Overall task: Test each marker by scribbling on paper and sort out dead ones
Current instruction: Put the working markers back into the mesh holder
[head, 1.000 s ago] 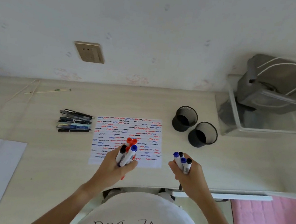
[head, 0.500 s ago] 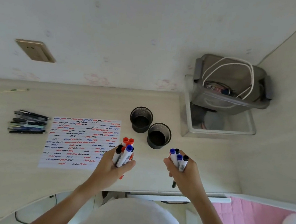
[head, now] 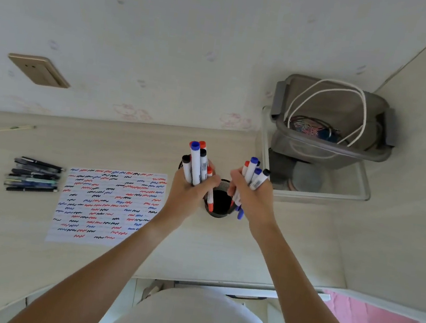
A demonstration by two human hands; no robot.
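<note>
Gripping a bunch of markers (head: 195,168) in the left hand (head: 189,191), another bunch (head: 252,177) in the right hand (head: 251,197), both above a black mesh cup (head: 219,203) on the worktop (head: 291,239).

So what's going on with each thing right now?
Left hand: gripping a marker bunch, caps on.
Right hand: gripping another marker bunch, caps on.
Black cup: upright, under the hands.
Paper: flat, full of scribbles.
Pens: lying piled beside the paper.
</note>
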